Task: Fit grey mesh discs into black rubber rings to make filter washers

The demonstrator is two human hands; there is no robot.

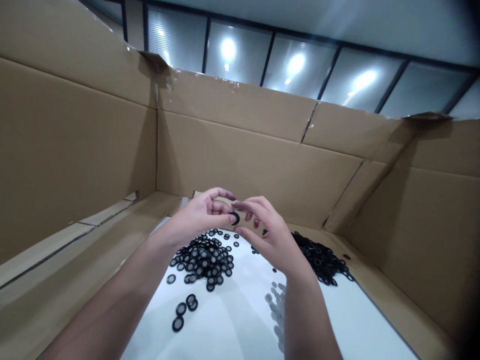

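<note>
Left hand (204, 212): thumb and fingers closed about one small, round, black ring (237, 218), gripped at the thumb tip and raised above the counter.

Right hand (268, 232): facing the left, thumb and forefinger parted, fingertips close to the ring; whether they pinch anything thin cannot be told.

Counter (232, 325): flat, white, smooth, beneath both forearms.

Pile of round, black-rimmed discs with grey centres (204, 255): heaped on the counter beyond the left forearm, a few strays around its edges.

Loose black-rimmed discs with grey centres (178, 324): four, nearer the viewer than the pile, two of them overlapping.

Heap of plain black rings (322, 260): at the right edge of the counter, partly behind the right hand.

Single black ring (346, 256): on the brown cardboard just beside that heap.

Thin, round, grey discs (277, 307): scattered on the counter, partly hidden by the right forearm.

Tall brown cardboard walls (240, 140): left, back and right of the counter; dark-framed glass panes (240, 50) above, showing bright spots of light.
</note>
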